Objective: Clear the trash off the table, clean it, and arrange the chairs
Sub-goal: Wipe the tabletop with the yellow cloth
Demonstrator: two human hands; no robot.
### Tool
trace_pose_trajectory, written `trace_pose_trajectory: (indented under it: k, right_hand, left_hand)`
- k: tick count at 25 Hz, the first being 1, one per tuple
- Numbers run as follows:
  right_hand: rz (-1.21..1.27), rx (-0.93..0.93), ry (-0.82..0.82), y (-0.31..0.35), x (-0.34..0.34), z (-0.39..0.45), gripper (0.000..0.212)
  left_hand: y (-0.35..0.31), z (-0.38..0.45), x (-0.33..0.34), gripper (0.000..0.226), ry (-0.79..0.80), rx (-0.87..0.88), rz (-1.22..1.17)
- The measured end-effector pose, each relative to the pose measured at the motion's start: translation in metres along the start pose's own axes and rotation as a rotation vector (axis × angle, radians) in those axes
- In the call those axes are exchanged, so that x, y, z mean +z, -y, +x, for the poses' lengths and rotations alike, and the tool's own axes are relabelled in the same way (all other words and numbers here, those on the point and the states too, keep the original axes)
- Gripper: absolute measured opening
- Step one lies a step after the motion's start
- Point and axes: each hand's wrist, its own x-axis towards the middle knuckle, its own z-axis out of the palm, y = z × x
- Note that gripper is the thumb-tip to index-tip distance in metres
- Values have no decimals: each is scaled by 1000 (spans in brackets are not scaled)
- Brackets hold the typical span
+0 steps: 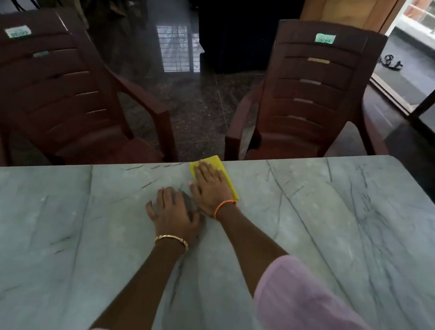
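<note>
My right hand [210, 187] presses flat on a yellow cloth [229, 183] near the far edge of the grey marble table [338, 231], fingers spread and straight. Just beside it, my left hand [174, 218] lies palm down on the tabletop, its thumb side over a small dark grey lump [189, 202]; what the lump is cannot be made out. Two brown plastic armchairs stand beyond the far edge: the left chair [58, 89] is angled away from the table, and the right chair [311, 99] faces the table close to its edge.
Dark polished floor [190, 103] lies between and behind the chairs. A dark sofa or cabinet [238, 32] stands at the back. An open doorway to a balcony [425, 39] is at the far right, with sandals [391, 62] on the floor there.
</note>
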Motion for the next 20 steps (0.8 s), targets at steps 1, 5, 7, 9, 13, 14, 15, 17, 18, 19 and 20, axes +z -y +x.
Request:
trace_pose_trajectory:
  k: [1,5,7,9,13,14,15,17,18,19,20]
  right_hand:
    - [7,-22,-3,-8,-2,-1,57]
    - [20,10,-39,-54,-15,-10,55]
    - [15,72,-60,-90,-25,-19,54]
    - [9,137,-82,-130,-37,-26,53]
    - [24,263,-94,-210,-62,-44,52]
    - [21,296,-98,-235,-69,-50,51]
    - [14,327,-93,-262,-76,-55,51]
    - [-11,364,-80,-308,-88,-65,51]
    - [-28,364,-83,-327,-93,-69,50]
    - [-35,363,-87,-346,-97,-72,50]
    - [-32,368,-89,-359,-103,-74,49]
  left_hand:
    - [-11,1,3,57,0,0,5]
    - [-58,7,17,62,57,70,22]
    - [-91,8,27,62,99,130,34]
    - [-127,10,40,66,156,210,60]
    - [-195,17,70,75,216,338,81]
    - [-213,19,78,76,220,358,83]
    - [-232,21,85,77,220,384,77]
    - [-270,23,96,84,266,450,61]
    - [-286,23,100,91,323,482,69]
    - [-301,24,105,100,382,506,83]
    - [-311,25,105,108,426,522,101]
